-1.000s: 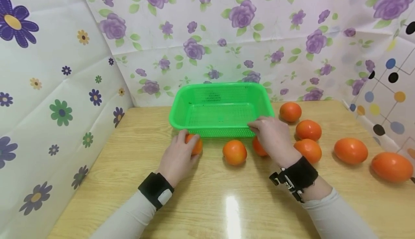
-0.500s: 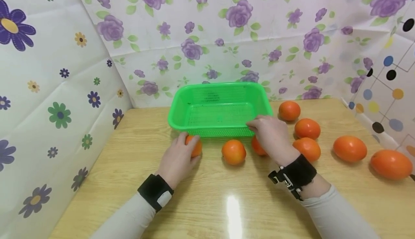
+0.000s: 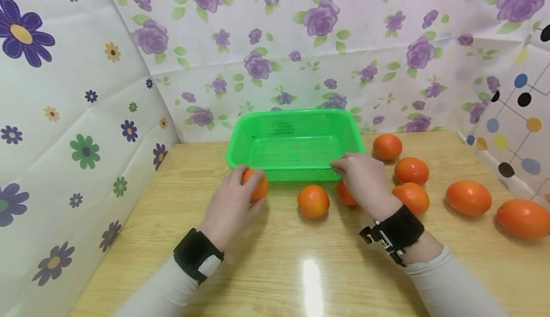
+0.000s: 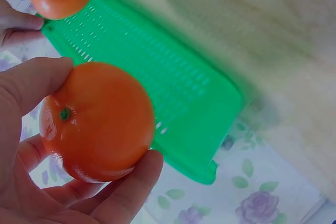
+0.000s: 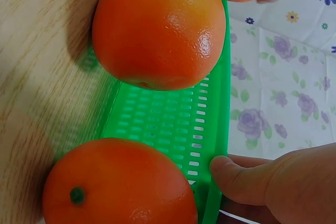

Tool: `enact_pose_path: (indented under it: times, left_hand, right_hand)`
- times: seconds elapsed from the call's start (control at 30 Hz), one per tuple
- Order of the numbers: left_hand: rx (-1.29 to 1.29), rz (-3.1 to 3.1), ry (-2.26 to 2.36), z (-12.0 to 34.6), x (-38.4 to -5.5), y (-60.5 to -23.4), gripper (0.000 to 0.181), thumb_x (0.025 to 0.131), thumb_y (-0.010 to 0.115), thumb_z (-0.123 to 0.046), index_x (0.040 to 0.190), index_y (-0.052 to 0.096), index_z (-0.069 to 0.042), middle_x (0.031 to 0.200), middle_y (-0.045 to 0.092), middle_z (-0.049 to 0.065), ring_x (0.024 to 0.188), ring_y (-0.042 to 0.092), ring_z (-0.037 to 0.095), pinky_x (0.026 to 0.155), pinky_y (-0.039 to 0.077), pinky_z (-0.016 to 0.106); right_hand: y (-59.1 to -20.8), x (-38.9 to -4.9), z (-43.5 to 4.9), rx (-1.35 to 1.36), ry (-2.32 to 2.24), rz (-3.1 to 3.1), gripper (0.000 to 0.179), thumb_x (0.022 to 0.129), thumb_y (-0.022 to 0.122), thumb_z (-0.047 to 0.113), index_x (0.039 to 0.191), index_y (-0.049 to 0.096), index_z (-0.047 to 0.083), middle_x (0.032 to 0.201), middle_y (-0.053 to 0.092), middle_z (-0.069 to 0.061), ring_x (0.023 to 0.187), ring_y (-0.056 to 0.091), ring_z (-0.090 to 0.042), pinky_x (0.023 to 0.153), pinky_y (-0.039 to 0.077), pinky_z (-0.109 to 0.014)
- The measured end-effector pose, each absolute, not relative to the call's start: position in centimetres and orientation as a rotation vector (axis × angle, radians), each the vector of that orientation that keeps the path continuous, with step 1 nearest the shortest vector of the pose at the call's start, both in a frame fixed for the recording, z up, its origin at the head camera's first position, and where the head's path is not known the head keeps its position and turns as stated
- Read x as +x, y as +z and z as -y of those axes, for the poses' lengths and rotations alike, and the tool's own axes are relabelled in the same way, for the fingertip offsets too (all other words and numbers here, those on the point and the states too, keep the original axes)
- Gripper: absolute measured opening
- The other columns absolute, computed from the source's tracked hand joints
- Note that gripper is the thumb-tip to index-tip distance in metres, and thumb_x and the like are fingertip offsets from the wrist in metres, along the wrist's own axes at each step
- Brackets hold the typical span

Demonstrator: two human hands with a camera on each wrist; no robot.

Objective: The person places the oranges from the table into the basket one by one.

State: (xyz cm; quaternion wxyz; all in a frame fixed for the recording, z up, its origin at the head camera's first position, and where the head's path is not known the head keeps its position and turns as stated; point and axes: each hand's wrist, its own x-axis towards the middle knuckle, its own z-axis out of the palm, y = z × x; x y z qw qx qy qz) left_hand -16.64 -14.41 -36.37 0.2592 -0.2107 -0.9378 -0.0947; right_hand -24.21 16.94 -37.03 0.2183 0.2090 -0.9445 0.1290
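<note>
Left fingers [image 3: 237, 175] round fruit [image 3: 260, 190] (part-hidden)

Bright, fairly even light is filling the head view. Nearer the camera than the green basket [image 3: 296, 175], the table [image 3: 249, 279] is throwing back a white streak of glare; soft shadows are lying around the orange fruit [image 3: 313, 202] in front of the basket. Both wrist views are looking duller, the left one blurring the table beside the basket.

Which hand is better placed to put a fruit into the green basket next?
Probably the left hand: it holds an orange fruit close to the green basket; the right hand pinches only the basket's rim.
</note>
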Motion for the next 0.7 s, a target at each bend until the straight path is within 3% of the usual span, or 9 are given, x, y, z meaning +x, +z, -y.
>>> enact_pose_path:
  times: [0.53, 0.7]
  left_hand:
    - [-0.556, 2.46, -0.314, 14.5, -18.7, -33.3, 0.055, 0.084, 0.078, -0.031, 0.132, 0.056, -0.019, 0.127, 0.05, 0.016, 0.098, 0.057, 0.03, 0.072, 0.057, 0.043]
    - [-0.524, 2.456, -0.321, 15.1, -20.4, -32.7, 0.056, 0.084, 0.078, -0.031, 0.133, 0.056, -0.017, 0.124, 0.05, 0.015, 0.097, 0.056, 0.03, 0.078, 0.055, 0.043]
  right_hand:
    - [-36.8, -24.1, -16.9, 0.591, 0.376, 2.607, 0.022, 0.09, 0.072, 0.021, 0.112, 0.078, 0.022, 0.098, 0.071, 0.003, 0.086, 0.067, -0.024, 0.061, 0.051, -0.042]
    - [-37.0, -24.0, -16.9, 0.597, 0.389, 2.604, 0.023, 0.09, 0.072, 0.02, 0.112, 0.078, 0.021, 0.099, 0.071, 0.002, 0.087, 0.068, -0.024, 0.061, 0.052, -0.042]
